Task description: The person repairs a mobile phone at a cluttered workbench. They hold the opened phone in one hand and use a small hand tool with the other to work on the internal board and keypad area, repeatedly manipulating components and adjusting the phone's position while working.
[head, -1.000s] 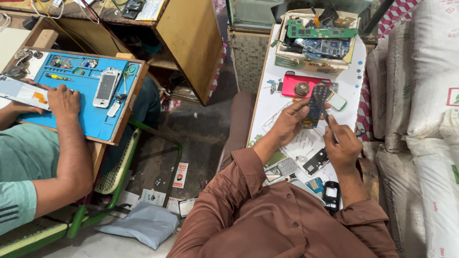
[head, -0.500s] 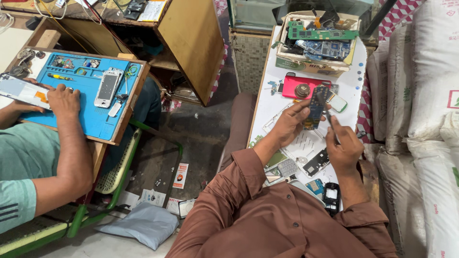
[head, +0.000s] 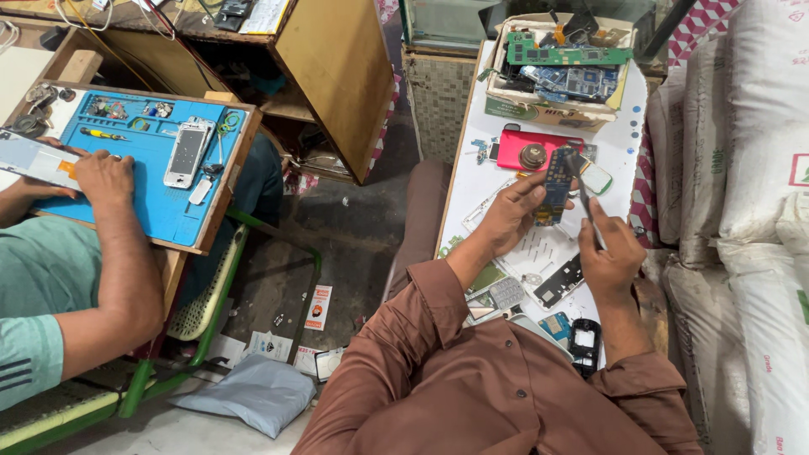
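Sleeves: we look down past brown sleeves point(head: 506, 379) onto a narrow white tabletop point(head: 622, 143).
Near edge: a black phone shell point(head: 584, 345), a small blue part point(head: 556, 325) and a grey keypad point(head: 506, 294) lie just ahead of us, with a black frame point(head: 559, 281) between the two wrists.
Left hand point(head: 506, 217): our grip is closed around a blue circuit board point(head: 555, 185), held upright above the tabletop, fingers along its lower edge and thumb on its side.
Right hand point(head: 610, 251): our grip is closed on a thin tool point(head: 583, 195), its dark tip touching the top of the board.
Middle: a red phone case point(head: 509, 151) with a round metal piece point(head: 532, 156) on it lies just beyond the board; a white oval part point(head: 596, 178) sits to its right.
Far end: a cardboard box point(head: 539, 114) holds green and blue boards.
Right: white sacks point(head: 763, 135) stand stacked against the tabletop.
Left: a co-worker in a green shirt rests a hand point(head: 103, 174) on a blue mat point(head: 147, 181), where a silver phone point(head: 187, 152) lies face up; a wooden cabinet point(head: 324, 72) stands behind.
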Demonstrator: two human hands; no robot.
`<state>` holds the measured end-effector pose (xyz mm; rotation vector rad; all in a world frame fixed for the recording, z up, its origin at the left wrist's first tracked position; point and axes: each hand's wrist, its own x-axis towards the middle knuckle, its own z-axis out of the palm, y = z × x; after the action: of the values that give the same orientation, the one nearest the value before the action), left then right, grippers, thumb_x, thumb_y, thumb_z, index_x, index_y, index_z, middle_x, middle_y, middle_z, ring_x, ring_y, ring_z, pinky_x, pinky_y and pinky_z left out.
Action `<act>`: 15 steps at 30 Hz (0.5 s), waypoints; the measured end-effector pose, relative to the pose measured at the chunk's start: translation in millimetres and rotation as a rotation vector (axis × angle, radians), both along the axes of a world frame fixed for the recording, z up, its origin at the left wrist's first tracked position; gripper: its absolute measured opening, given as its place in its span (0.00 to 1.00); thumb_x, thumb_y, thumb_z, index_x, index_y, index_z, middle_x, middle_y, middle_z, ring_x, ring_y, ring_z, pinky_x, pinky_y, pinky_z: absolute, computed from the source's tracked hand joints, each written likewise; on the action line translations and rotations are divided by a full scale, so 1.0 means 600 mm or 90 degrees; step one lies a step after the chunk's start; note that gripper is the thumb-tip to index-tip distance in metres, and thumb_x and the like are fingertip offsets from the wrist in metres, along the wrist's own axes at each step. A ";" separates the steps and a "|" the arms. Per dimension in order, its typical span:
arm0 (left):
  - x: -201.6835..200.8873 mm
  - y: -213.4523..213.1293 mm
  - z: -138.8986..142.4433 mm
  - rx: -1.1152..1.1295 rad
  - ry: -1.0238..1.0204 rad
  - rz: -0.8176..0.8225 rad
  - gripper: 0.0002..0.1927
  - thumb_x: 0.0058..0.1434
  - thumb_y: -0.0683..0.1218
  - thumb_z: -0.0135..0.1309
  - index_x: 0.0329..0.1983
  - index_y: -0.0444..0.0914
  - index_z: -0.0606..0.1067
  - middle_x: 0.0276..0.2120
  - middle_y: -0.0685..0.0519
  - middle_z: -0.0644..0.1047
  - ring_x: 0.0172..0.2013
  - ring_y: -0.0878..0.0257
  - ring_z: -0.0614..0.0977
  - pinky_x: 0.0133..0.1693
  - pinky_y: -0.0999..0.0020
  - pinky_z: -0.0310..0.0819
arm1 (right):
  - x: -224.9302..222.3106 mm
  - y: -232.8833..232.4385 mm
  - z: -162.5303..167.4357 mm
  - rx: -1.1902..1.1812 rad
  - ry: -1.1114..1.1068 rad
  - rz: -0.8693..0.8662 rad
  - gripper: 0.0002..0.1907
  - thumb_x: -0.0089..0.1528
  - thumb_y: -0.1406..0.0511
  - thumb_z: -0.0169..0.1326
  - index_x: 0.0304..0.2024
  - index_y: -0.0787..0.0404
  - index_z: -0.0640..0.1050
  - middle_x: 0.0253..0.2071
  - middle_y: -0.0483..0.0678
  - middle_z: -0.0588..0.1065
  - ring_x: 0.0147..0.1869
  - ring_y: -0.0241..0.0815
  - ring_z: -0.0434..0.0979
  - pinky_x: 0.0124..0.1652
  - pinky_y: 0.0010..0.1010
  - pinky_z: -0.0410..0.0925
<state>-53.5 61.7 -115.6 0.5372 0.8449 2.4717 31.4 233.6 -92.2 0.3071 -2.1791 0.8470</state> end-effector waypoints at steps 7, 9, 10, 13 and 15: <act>-0.001 0.000 -0.002 -0.011 0.005 0.004 0.30 0.71 0.52 0.55 0.72 0.34 0.66 0.62 0.45 0.75 0.56 0.57 0.80 0.59 0.59 0.76 | 0.002 0.000 -0.002 -0.034 -0.019 0.006 0.21 0.66 0.77 0.61 0.62 0.64 0.79 0.34 0.54 0.76 0.34 0.42 0.75 0.36 0.32 0.68; 0.000 -0.002 -0.002 -0.005 0.012 0.002 0.30 0.71 0.52 0.55 0.72 0.33 0.66 0.63 0.45 0.75 0.56 0.58 0.80 0.60 0.60 0.75 | 0.001 0.000 -0.003 -0.019 -0.004 0.021 0.21 0.66 0.77 0.61 0.62 0.64 0.79 0.35 0.54 0.76 0.35 0.41 0.76 0.36 0.32 0.68; 0.000 -0.003 -0.002 0.005 0.019 0.006 0.30 0.72 0.52 0.56 0.72 0.33 0.66 0.63 0.45 0.75 0.56 0.58 0.80 0.60 0.60 0.75 | 0.000 0.000 -0.004 -0.022 -0.011 0.035 0.21 0.66 0.77 0.61 0.61 0.64 0.79 0.35 0.54 0.77 0.35 0.41 0.76 0.35 0.31 0.68; 0.001 -0.003 -0.001 0.000 0.014 0.008 0.30 0.72 0.52 0.55 0.72 0.34 0.66 0.62 0.44 0.75 0.56 0.57 0.80 0.59 0.59 0.76 | -0.003 0.001 -0.005 -0.027 -0.013 0.040 0.21 0.66 0.77 0.60 0.61 0.64 0.78 0.35 0.54 0.77 0.35 0.40 0.78 0.35 0.31 0.69; 0.000 0.000 0.000 -0.003 0.010 0.003 0.30 0.71 0.52 0.55 0.71 0.33 0.66 0.62 0.44 0.75 0.55 0.56 0.81 0.59 0.59 0.76 | -0.002 0.002 -0.005 -0.025 0.006 -0.007 0.21 0.67 0.77 0.60 0.63 0.64 0.78 0.37 0.55 0.76 0.37 0.42 0.76 0.39 0.33 0.70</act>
<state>-53.3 61.6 -115.7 0.5534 0.8581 2.4729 30.3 234.7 -95.1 0.2783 -2.1506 0.8787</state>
